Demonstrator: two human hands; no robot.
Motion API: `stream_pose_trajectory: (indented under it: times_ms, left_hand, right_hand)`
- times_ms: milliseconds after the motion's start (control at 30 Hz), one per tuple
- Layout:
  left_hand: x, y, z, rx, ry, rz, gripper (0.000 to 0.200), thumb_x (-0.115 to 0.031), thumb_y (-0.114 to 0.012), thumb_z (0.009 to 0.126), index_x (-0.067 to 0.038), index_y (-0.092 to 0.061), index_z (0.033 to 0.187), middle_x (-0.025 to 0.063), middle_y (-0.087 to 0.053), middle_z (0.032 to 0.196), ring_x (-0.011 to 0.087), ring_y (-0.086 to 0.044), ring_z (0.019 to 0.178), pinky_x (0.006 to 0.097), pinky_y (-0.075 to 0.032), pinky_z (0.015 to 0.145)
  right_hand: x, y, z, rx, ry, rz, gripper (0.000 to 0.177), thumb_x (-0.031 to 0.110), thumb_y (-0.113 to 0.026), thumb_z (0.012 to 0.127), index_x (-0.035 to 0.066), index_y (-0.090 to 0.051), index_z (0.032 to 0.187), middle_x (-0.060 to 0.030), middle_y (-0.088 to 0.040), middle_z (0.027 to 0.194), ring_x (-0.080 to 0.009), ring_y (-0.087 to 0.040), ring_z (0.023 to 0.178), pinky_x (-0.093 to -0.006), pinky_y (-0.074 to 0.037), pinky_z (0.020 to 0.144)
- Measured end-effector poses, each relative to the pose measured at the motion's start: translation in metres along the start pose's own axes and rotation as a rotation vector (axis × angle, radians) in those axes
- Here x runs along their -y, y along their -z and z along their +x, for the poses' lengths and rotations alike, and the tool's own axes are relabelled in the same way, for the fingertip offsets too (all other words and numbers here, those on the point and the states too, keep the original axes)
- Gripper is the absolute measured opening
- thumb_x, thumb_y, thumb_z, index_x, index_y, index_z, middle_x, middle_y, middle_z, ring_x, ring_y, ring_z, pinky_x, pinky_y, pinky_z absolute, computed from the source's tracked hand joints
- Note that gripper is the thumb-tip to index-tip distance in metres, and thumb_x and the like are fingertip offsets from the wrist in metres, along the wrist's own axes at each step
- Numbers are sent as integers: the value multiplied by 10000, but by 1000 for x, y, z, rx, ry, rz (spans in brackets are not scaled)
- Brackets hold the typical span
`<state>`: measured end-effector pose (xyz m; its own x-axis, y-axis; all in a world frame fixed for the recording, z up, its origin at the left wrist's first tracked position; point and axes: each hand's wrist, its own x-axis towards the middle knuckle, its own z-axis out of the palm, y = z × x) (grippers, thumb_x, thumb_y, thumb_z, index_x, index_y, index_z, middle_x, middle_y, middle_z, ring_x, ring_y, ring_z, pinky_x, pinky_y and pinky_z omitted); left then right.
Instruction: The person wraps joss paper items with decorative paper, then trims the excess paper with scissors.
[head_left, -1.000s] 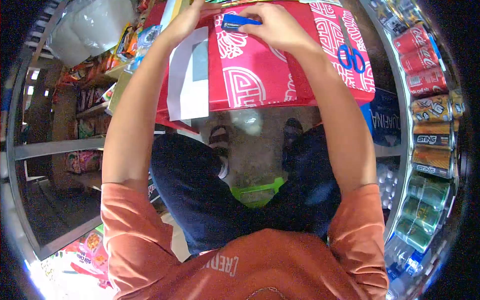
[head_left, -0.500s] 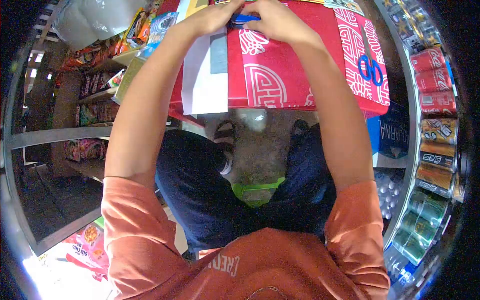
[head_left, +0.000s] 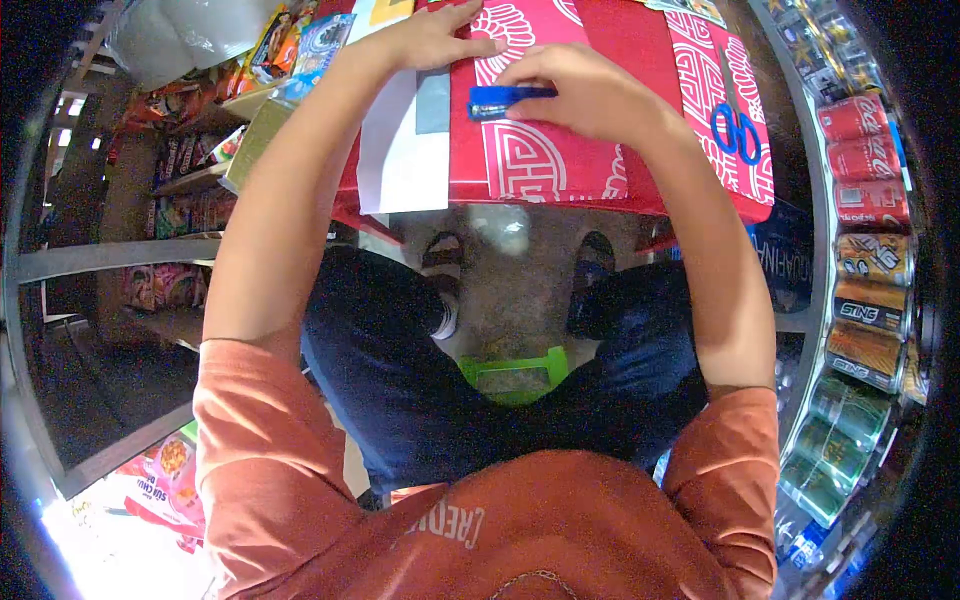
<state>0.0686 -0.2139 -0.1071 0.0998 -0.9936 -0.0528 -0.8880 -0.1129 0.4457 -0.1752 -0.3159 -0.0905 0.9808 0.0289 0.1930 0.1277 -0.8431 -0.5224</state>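
My right hand grips a blue stapler over a red box with white patterns. My left hand lies flat with fingers spread on the box's top left, by a white paper sheet that hangs over its left side. Blue-handled scissors rest on the box's right part, apart from both hands.
Shelves with snack packets stand on the left. A rack of drink cans lines the right. My legs and sandalled feet are below the box, with a green stool under me.
My right hand has drawn the stapler back toward me and lower on the box. My left hand has moved from the stapler to lie flat on the box top.
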Motion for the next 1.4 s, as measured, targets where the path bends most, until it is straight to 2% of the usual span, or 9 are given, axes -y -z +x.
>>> stream_pose_trajectory:
  times_ms: [400, 500, 900, 1100, 1200, 1233, 1267, 1333, 1400]
  left_hand:
    - [-1, -3, 4, -18, 65, 101, 1106, -735, -553, 907, 68, -234, 1598, 310, -321, 1621, 395, -319, 1521, 388, -247, 1257]
    - [0, -3, 4, -24, 70, 125, 1086, -729, -546, 912, 57, -245, 1599, 306, -339, 1614, 399, -328, 1515, 398, -251, 1254]
    - [4, -7, 5, -39, 54, 220, 1054, -743, -492, 929, 35, -263, 1602, 313, -362, 1597, 418, -365, 1488, 434, -258, 1247]
    - [12, -15, 8, -96, 51, 165, 1012, -741, -424, 969, 32, -264, 1602, 326, -340, 1603, 427, -271, 1533, 469, -234, 1254]
    - [-6, -16, -2, -152, 191, 251, 1013, -735, -402, 980, 31, -211, 1614, 347, -260, 1626, 424, -137, 1573, 489, -178, 1267]
    - [-8, -26, -6, -454, 8, 555, 766, -590, -525, 1023, 34, -504, 1467, 309, -567, 1424, 350, -523, 1381, 446, -432, 1108]
    - [-6, -27, -8, -469, -19, 352, 722, -555, -546, 1020, 12, -513, 1467, 289, -531, 1466, 367, -482, 1412, 450, -391, 1147]
    - [-47, -19, -33, -480, -88, -53, 642, -483, -587, 1013, -32, -531, 1467, 250, -461, 1551, 402, -401, 1474, 457, -311, 1223]
    - [-98, -27, -74, -370, 71, 19, 461, -334, -572, 1040, -20, -601, 1376, 256, -515, 1491, 419, -454, 1427, 471, -344, 1200]
  right_hand:
    - [26, -1, -31, 47, 30, -16, 348, 187, -779, 851, 4, -709, 1138, -169, -703, 1093, -347, -676, 1046, -426, -525, 938]
    - [26, 1, -30, 93, 25, -4, 340, 250, -772, 849, 73, -741, 1138, -165, -725, 1086, -362, -688, 1042, -472, -525, 947]
    - [53, 8, -39, 217, 26, 24, 324, 189, -794, 824, 34, -738, 1103, -168, -699, 1060, -348, -673, 1004, -425, -517, 914]
    - [71, 7, -53, 314, -10, 14, 334, 192, -808, 791, 70, -764, 1098, -186, -739, 1047, -351, -702, 1029, -449, -537, 921]
    - [70, 30, -43, 366, -38, 262, 363, 199, -823, 786, 49, -756, 1109, -178, -752, 1050, -331, -720, 993, -429, -551, 909]
    - [63, 38, -43, 254, -3, 263, 384, 202, -826, 802, 27, -741, 1133, -164, -760, 1016, -311, -735, 916, -411, -569, 867]
    - [49, 43, -44, 33, 205, 33, 387, 201, -824, 828, 21, -730, 1157, -153, -761, 960, -295, -729, 826, -383, -574, 813]
    - [42, 68, -39, 130, -161, 348, 358, 202, -799, 867, 16, -727, 1165, -142, -753, 948, -249, -710, 849, -355, -553, 831]
    - [2, 69, -35, -89, -220, 221, 286, 186, -766, 927, 8, -725, 1148, -42, -728, 1008, -122, -663, 930, -312, -518, 880]
